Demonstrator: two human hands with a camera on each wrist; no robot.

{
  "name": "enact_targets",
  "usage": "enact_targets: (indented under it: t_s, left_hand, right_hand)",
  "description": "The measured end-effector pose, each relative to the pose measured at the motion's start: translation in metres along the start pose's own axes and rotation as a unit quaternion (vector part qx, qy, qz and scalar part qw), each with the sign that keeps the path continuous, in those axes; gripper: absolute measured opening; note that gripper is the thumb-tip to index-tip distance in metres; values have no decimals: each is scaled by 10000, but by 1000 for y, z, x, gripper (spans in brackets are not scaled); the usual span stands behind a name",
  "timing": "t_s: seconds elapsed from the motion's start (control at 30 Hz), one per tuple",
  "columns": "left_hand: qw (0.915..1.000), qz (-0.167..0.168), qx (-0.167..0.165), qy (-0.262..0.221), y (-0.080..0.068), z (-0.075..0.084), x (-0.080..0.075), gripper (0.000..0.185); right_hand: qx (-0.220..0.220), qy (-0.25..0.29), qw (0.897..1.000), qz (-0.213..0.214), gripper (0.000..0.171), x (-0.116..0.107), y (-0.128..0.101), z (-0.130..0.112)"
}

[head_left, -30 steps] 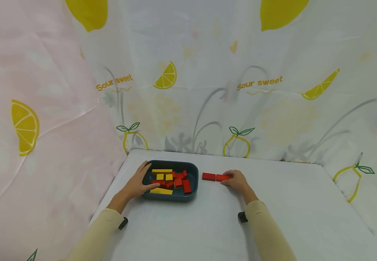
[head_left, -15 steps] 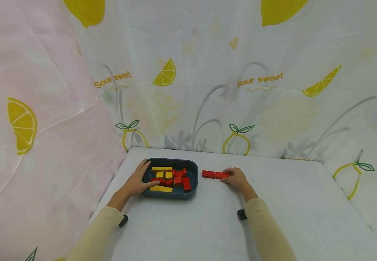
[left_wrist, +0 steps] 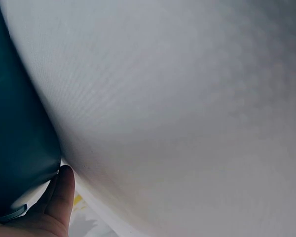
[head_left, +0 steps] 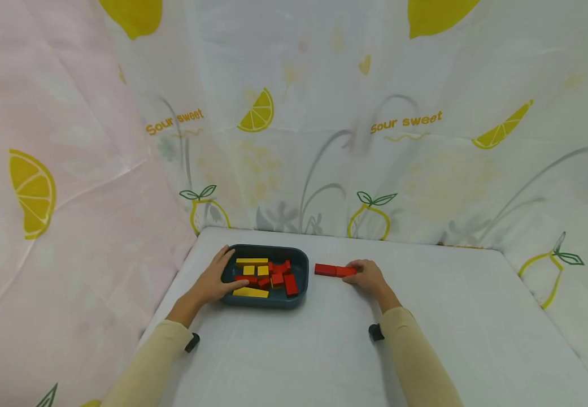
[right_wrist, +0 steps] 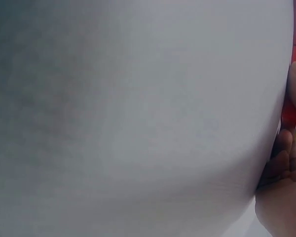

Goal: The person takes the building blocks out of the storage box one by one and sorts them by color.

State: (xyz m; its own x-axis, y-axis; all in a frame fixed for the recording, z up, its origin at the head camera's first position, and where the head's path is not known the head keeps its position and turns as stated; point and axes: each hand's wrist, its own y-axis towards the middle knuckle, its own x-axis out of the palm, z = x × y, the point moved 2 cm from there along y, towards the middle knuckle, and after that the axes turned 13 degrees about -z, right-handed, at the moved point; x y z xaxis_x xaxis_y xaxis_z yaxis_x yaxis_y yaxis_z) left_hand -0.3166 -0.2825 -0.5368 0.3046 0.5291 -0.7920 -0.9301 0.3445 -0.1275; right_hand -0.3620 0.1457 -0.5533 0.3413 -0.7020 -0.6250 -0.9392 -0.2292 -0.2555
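A dark blue tray (head_left: 299, 277) holds red blocks (head_left: 291, 285) and yellow blocks (head_left: 251, 292). My left hand (head_left: 211, 281) grips its left end, the thumb reaching over the near rim and the fingers along the far left corner. In the left wrist view, fingers (left_wrist: 63, 192) meet the outer wall of the tray (left_wrist: 19, 118). To the right of the tray, two red rectangular blocks lie end to end in a row. My right hand (head_left: 370, 276) pinches the right red block (head_left: 344, 271), its end against the left red block (head_left: 325, 270).
A white-covered table (head_left: 283, 356) carries everything. Behind it hangs a lemon-print curtain (head_left: 314, 169), and a pinkish curtain (head_left: 80, 271) runs along the left side. Black wrist bands (head_left: 376, 332) sit at both cuffs.
The thin gap between the two red blocks has closed, the right hand moving its block slightly left. The left hand stays on the tray. The head view has tilted a little.
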Motion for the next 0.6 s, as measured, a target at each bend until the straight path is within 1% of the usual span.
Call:
enact_targets:
  t_s: [0.3, 0.5, 0.6]
  left_hand:
    - [10000, -21, -34, 31, 1, 0, -1, 107]
    - [10000, 12, -8, 57, 0, -1, 0, 106]
    - [10000, 13, -11, 37, 0, 0, 0, 106]
  right_hand:
    - [-119, -20, 9999, 21, 34, 1, 0, 0]
    - [-12, -59, 10000, -11, 34, 2, 3, 2]
    - [-43, -77, 10000, 11, 34, 1, 2, 1]
